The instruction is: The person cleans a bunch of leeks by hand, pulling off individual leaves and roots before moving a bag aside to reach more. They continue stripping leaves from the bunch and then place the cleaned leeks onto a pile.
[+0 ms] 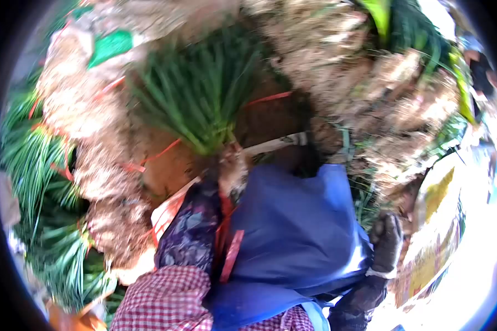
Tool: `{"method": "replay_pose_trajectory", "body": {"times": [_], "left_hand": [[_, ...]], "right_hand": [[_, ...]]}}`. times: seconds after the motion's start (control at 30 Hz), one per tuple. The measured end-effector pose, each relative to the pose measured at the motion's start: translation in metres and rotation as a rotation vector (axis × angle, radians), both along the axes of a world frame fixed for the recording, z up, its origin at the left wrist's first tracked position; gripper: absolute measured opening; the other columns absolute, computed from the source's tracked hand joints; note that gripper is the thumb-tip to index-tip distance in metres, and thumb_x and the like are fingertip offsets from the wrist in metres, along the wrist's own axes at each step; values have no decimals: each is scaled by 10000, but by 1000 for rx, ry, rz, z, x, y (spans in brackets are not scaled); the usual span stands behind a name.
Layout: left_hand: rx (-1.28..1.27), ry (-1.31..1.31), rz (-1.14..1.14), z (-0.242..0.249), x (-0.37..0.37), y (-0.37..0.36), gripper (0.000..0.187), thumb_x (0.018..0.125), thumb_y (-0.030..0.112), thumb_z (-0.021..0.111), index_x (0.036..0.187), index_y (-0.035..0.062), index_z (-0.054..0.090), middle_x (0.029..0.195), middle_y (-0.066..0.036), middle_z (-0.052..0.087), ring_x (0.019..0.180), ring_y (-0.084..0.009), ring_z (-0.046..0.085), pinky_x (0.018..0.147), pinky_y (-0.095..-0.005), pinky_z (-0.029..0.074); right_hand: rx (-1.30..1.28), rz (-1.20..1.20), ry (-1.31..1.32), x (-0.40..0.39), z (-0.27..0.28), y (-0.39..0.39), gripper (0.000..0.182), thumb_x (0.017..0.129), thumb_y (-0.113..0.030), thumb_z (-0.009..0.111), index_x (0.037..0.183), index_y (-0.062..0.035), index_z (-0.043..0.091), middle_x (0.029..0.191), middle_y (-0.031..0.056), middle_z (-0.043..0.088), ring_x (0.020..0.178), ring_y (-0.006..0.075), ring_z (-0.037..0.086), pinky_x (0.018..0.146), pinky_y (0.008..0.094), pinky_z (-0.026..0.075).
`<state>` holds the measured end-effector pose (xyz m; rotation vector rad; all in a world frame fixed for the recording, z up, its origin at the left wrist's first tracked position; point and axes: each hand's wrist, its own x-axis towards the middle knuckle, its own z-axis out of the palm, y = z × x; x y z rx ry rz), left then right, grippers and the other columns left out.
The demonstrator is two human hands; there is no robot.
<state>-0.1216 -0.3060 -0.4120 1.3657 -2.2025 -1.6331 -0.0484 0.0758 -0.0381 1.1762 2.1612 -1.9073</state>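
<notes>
My left hand, in a dark glove and sleeve, is closed round the base of a bundle of long green leaves. The leaves fan out above it, and pale roots show beside the grip. My right hand, also in a dark glove, is at the lower right beside the blue apron. Its fingers point upward, with the thumb a little apart, and I see nothing held in it. Motion blurs the bundle and the left fingers.
Tied green bundles with pale roots line the left side. A large root pile covers the upper right. Red ties lie on brown ground. A yellow-and-white sack stands right. Part of a person shows at the upper right edge.
</notes>
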Motion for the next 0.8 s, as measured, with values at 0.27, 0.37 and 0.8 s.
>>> {"method": "replay_pose_trajectory", "body": {"times": [0.27, 0.37, 0.8], "left_hand": [[-74, 40, -352, -20, -35, -17, 220, 848, 257, 646, 911, 46, 636, 774, -55, 626, 642, -164, 568, 523, -284, 457], [-71, 50, -458, -21, -50, -24, 222, 851, 258, 648, 931, 52, 633, 789, -52, 627, 644, -158, 568, 520, -288, 457], [6, 75, -858, 5, -103, -65, 246, 862, 265, 659, 1015, 76, 623, 851, -41, 630, 654, -132, 566, 509, -302, 457]], "right_hand": [[-69, 70, 98, 10, 21, 0, 266, 932, -210, 540, 1030, 25, 619, 685, 37, 553, 570, 121, 514, 543, 236, 420], [449, 9, 269, 38, 3, 28, 184, 893, -102, 612, 1059, -27, 638, 740, 18, 586, 663, 90, 542, 626, 243, 471], [1042, -740, -266, 312, 34, 282, 715, 754, -434, 743, 1265, 9, 512, 1077, 186, 640, 960, 300, 618, 836, 404, 476]]}}
